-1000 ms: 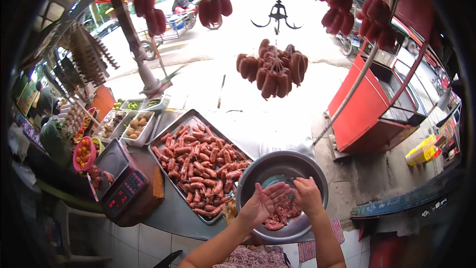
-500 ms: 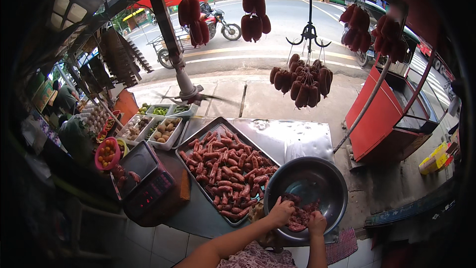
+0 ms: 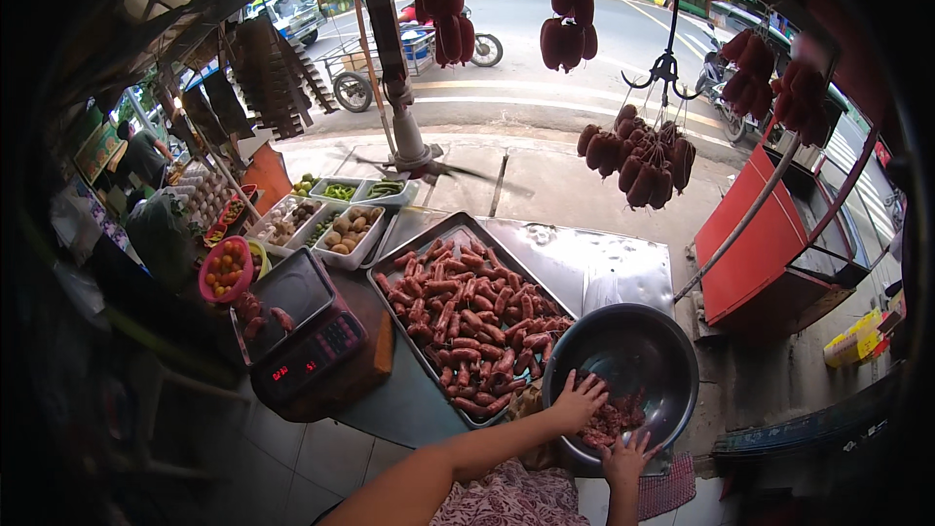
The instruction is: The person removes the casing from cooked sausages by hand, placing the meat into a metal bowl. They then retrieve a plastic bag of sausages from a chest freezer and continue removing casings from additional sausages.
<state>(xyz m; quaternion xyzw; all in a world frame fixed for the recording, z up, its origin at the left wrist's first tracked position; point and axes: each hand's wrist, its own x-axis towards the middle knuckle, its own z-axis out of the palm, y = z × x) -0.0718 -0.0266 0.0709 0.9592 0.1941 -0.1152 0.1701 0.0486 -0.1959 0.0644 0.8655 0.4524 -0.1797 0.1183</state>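
My left hand (image 3: pixel 575 401) has its fingers spread over the minced meat (image 3: pixel 616 419) in the dark metal bowl (image 3: pixel 648 341), at the bowl's inner left side. My right hand (image 3: pixel 625 458) is at the bowl's near right rim, fingers apart and pointing up. Left of the bowl, a metal tray (image 3: pixel 457 224) is heaped with short pink sausages (image 3: pixel 471 318). Farther left, a digital scale (image 3: pixel 312 351) carries a pan (image 3: pixel 310 287) with a few sausages on it.
Hanging sausage bundles (image 3: pixel 638 161) and a black hook (image 3: pixel 664 73) are overhead. Produce containers (image 3: pixel 349 234) and egg trays (image 3: pixel 205 205) stand left; a red cart (image 3: pixel 740 253) stands right, beside the sidewalk (image 3: pixel 526 185). A person (image 3: pixel 146 154) is at the far left, beyond the goods.
My hands went down into the bowl and have now spread their fingers, the right one lower, at the rim. The view has shifted, and the motorcycle outside has moved leftward behind the post.
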